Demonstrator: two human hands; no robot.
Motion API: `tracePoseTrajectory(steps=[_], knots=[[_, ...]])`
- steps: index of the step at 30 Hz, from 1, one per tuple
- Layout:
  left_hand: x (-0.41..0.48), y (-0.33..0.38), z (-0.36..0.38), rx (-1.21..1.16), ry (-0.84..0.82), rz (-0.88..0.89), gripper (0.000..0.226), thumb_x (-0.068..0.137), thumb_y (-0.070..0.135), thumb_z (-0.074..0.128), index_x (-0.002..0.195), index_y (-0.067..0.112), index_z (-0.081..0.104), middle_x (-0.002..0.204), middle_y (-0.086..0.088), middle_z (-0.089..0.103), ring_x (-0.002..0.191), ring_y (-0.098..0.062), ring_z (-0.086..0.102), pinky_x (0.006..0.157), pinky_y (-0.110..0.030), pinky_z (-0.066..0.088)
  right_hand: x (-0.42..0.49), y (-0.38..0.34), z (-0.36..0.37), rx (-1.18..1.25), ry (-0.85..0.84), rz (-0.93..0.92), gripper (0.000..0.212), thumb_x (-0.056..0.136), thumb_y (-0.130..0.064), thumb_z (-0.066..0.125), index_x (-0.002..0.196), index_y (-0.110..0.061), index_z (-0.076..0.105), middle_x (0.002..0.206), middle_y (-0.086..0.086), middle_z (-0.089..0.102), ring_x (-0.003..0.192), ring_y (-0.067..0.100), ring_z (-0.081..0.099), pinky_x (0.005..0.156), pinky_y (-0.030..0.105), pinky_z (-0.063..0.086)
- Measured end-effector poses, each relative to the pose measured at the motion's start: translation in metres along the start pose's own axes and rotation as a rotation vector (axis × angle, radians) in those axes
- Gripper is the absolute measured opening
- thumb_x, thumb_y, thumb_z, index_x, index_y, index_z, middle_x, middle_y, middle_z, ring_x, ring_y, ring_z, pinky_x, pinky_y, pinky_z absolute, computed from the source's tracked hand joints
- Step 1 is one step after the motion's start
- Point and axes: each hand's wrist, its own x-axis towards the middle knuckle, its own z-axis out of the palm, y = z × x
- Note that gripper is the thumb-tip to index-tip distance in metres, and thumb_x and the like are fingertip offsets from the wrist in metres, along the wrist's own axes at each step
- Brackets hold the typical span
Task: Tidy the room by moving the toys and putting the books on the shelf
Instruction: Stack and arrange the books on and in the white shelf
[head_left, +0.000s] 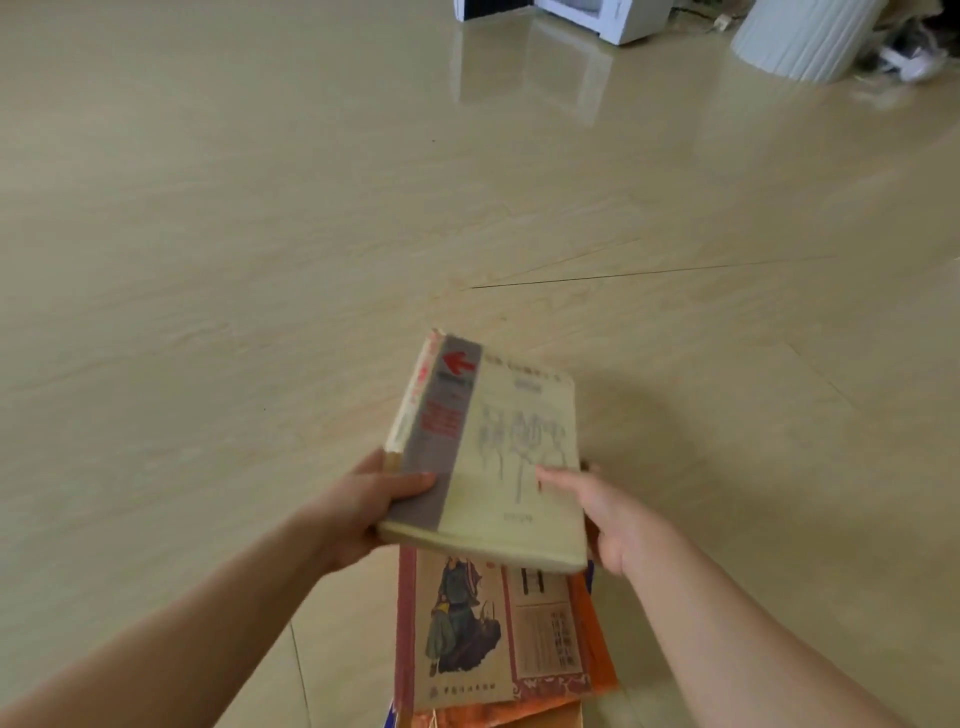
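Both hands are clenched on one cream book (498, 441). The left hand (363, 501) grips its grey-banded spine side, thumb laid on the cover and fingers hidden beneath. The right hand (615, 522) holds the opposite edge, thumb on top, with the other fingers mostly hidden behind the book. The cream book is tilted, and its near edge overlaps a stack of books (467, 639) lying on the floor (234, 234); whether they touch I cannot tell. Far beyond the cream book stands a white ribbed bin (800, 36).
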Motion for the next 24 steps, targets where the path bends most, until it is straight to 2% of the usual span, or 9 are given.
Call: tracePoseTrajectory(steps=[4, 8, 10, 12, 14, 16, 20, 23, 24], knots=[[0.004, -0.029, 0.002, 0.515, -0.026, -0.104, 0.043, 0.081, 0.017, 0.068, 0.118, 0.017, 0.045, 0.105, -0.002, 0.064, 0.089, -0.015, 0.065, 0.062, -0.024, 0.054, -0.001, 0.052, -0.003, -0.021, 0.131, 0.014, 0.039, 0.081, -0.008, 0.068, 0.117, -0.015, 0.054, 0.108, 0.007, 0.066, 0.100, 0.027, 0.061, 0.090, 0.047, 0.049], [0.004, -0.036, -0.006, 0.984, -0.203, -0.355, 0.046, 0.085, 0.040, 0.063, 0.122, 0.017, 0.048, 0.100, 0.005, 0.061, 0.083, -0.008, 0.061, 0.075, -0.027, 0.054, -0.013, 0.070, -0.010, -0.035, 0.146, -0.018, 0.034, 0.080, 0.002, 0.065, 0.107, -0.017, 0.056, 0.098, 0.003, 0.067, 0.091, 0.024, 0.063, 0.077, 0.036, 0.051], [0.008, -0.035, -0.007, 1.087, -0.072, -0.352, 0.063, 0.085, 0.057, 0.053, 0.124, 0.008, 0.049, 0.097, 0.000, 0.059, 0.083, -0.013, 0.059, 0.078, -0.030, 0.051, -0.015, 0.073, -0.013, -0.084, 0.178, -0.033, 0.028, 0.080, -0.002, 0.064, 0.100, -0.019, 0.057, 0.094, 0.000, 0.067, 0.086, 0.021, 0.063, 0.071, 0.032, 0.051], [0.018, -0.041, -0.005, 0.898, 0.168, -0.229, 0.072, 0.083, 0.058, 0.054, 0.128, 0.004, 0.043, 0.106, -0.007, 0.057, 0.093, -0.020, 0.056, 0.078, -0.032, 0.047, -0.017, 0.076, -0.010, -0.150, 0.241, -0.011, 0.028, 0.072, -0.018, 0.068, 0.099, -0.021, 0.059, 0.095, -0.001, 0.067, 0.088, 0.021, 0.064, 0.078, 0.036, 0.054], [0.025, -0.052, 0.006, 0.513, 0.176, -0.213, 0.067, 0.081, 0.051, 0.064, 0.128, 0.009, 0.041, 0.118, -0.007, 0.058, 0.106, -0.025, 0.056, 0.086, -0.038, 0.048, -0.017, 0.084, -0.008, -0.155, 0.276, 0.012, 0.047, 0.056, -0.038, 0.073, 0.098, -0.024, 0.060, 0.099, 0.000, 0.066, 0.094, 0.024, 0.063, 0.087, 0.042, 0.053], [0.031, -0.065, 0.015, 0.241, 0.151, -0.227, 0.057, 0.080, 0.038, 0.070, 0.123, 0.010, 0.047, 0.112, -0.009, 0.064, 0.101, -0.027, 0.062, 0.087, -0.044, 0.052, -0.018, 0.094, -0.004, -0.110, 0.271, 0.029, 0.054, 0.058, -0.042, 0.079, 0.103, -0.021, 0.056, 0.105, 0.003, 0.064, 0.097, 0.025, 0.063, 0.089, 0.044, 0.052], [0.028, -0.073, 0.013, 0.043, 0.117, -0.257, 0.030, 0.088, 0.023, 0.062, 0.114, 0.008, 0.056, 0.104, -0.014, 0.068, 0.096, -0.029, 0.064, 0.077, -0.042, 0.053, -0.021, 0.100, -0.007, -0.070, 0.281, 0.079, 0.066, 0.069, -0.041, 0.079, 0.115, -0.010, 0.043, 0.107, 0.006, 0.060, 0.097, 0.025, 0.060, 0.084, 0.040, 0.051], [0.025, -0.078, 0.007, 0.001, 0.061, -0.319, 0.041, 0.081, 0.030, 0.070, 0.114, 0.010, 0.056, 0.103, -0.013, 0.070, 0.095, -0.030, 0.066, 0.076, -0.043, 0.054, -0.020, 0.098, -0.010, -0.015, 0.216, 0.134, 0.066, 0.068, -0.043, 0.078, 0.117, -0.006, 0.054, 0.100, 0.008, 0.066, 0.086, 0.024, 0.064, 0.067, 0.031, 0.052], [0.024, -0.079, 0.006, 0.009, 0.043, -0.333, 0.046, 0.077, 0.032, 0.072, 0.113, 0.010, 0.056, 0.100, -0.013, 0.071, 0.093, -0.030, 0.068, 0.073, -0.042, 0.055, -0.020, 0.099, -0.010, 0.020, 0.183, 0.158, 0.064, 0.067, -0.043, 0.079, 0.116, -0.007, 0.058, 0.099, 0.009, 0.069, 0.085, 0.025, 0.066, 0.067, 0.032, 0.054]])
